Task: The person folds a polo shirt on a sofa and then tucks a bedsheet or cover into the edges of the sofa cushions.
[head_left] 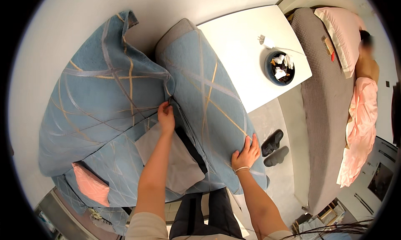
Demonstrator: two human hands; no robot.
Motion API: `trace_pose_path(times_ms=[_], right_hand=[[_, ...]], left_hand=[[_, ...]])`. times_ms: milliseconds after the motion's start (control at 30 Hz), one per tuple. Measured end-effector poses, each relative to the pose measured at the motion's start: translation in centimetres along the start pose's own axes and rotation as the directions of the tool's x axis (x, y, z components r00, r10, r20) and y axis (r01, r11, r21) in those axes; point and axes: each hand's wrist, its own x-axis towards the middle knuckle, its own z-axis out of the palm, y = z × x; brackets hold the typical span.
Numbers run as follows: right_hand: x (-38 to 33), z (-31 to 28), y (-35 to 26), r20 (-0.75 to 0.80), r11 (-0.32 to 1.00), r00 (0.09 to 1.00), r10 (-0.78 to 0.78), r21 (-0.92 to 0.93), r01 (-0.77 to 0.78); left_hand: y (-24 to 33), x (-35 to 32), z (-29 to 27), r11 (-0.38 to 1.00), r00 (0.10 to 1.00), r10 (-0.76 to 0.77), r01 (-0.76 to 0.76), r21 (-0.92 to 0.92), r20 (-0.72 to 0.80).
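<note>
A blue sofa cover [104, 102] with grey and tan lines is draped over a sofa's backrest, seat and armrest [196, 73]. At the inner corner where backrest and armrest meet, my left hand [166, 118] has its fingers closed on the cover's edge by a dark gap. My right hand [246, 153] lies with fingers spread on the armrest's outer side, holding nothing. Between my arms, a folded grey cloth [184, 169] rests on the seat beside a black strip [190, 148]. At the armrest's far end, bare grey upholstery [177, 33] shows.
A pink cushion [91, 183] sits on the seat at left. Beyond the armrest, a white table [234, 43] bears a dark bin [269, 75] of litter and a white charger [267, 41]. Dark slippers [273, 144] lie on the floor. At right, a person [366, 64] is on a grey bed [321, 114].
</note>
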Motion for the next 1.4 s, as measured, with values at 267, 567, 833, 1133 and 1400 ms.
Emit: trace_pose_path(times_ms=[267, 567, 833, 1133, 1400], right_hand=[[-0.1, 0.5, 0.5, 0.017, 1.0, 1.0, 0.001, 0.0, -0.001], [0.0, 0.6, -0.1, 0.009, 1.0, 1.0, -0.005, -0.003, 0.005], [0.1, 0.4, -0.2, 0.01, 0.999, 1.0, -0.013, -0.034, 0.013], [0.1, 0.0, 0.3, 0.023, 0.999, 1.0, -0.008, -0.049, 0.009], [-0.1, 0.5, 0.4, 0.06, 0.999, 0.997, 0.039, -0.007, -0.039]], left_hand=[[3.0, 3.0, 3.9, 0.895, 0.919, 0.374, -0.321, 0.31, -0.127], [3.2, 5.1, 2.0, 0.936, 0.991, -0.133, 0.124, -0.33, -0.004], [6.0, 2.2, 2.2, 0.996, 0.976, 0.093, -0.09, -0.023, 0.198], [12.0, -0.3, 3.3, 0.811, 0.798, 0.555, -0.582, 0.061, 0.236], [16.4, 5.4, 9.5, 0.6, 0.749, 0.63, -0.636, 0.485, 0.203]])
